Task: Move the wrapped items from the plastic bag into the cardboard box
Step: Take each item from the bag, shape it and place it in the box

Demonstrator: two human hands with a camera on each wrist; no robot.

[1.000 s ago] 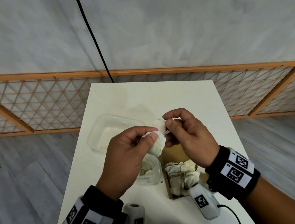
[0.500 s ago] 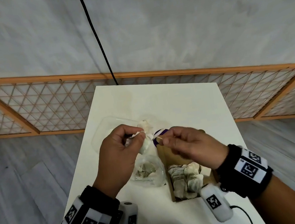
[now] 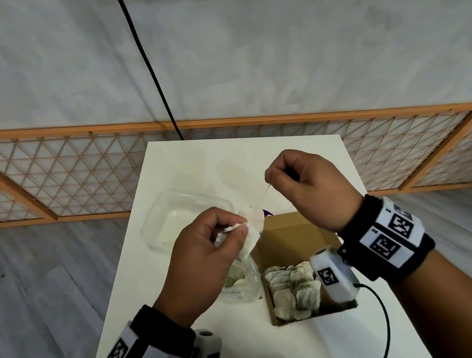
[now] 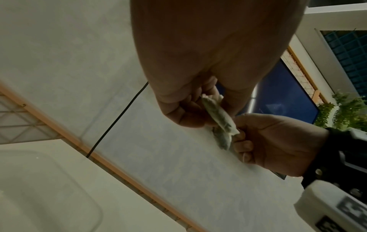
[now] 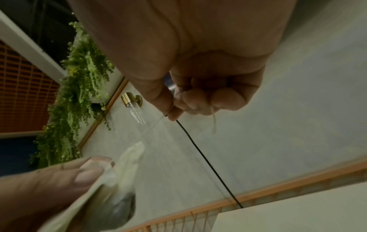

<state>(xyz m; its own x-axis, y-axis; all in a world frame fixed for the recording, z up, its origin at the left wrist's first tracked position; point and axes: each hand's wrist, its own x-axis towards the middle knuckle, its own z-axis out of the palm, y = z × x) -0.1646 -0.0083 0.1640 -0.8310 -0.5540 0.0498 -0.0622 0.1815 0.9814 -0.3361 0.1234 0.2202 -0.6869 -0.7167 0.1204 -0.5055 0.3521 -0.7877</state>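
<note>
My left hand [image 3: 237, 227] pinches a white wrapped item [image 3: 252, 226] above the plastic bag [image 3: 240, 281], which holds more wrapped items. The left wrist view shows the wrapped item [image 4: 218, 114] between thumb and fingers of my left hand [image 4: 206, 108]. My right hand [image 3: 272, 177] is raised over the far side of the cardboard box [image 3: 290, 226] and pinches a thin string [image 3: 266, 190]. In the right wrist view the string [image 5: 151, 127] runs from my right hand [image 5: 172, 109] down to the wrapped item [image 5: 123, 172]. Several wrapped items [image 3: 293, 292] lie in the box.
An empty clear plastic tub [image 3: 179, 214] stands left of the box on the white table [image 3: 255, 151]. A black cable [image 3: 149, 63] hangs down the wall behind the table. An orange lattice fence [image 3: 47, 181] runs along the floor. The table edges are near on both sides.
My right hand has moved up and to the right, away from my left hand, drawing the string out of the wrapped item. My left hand still holds the item above the bag.
</note>
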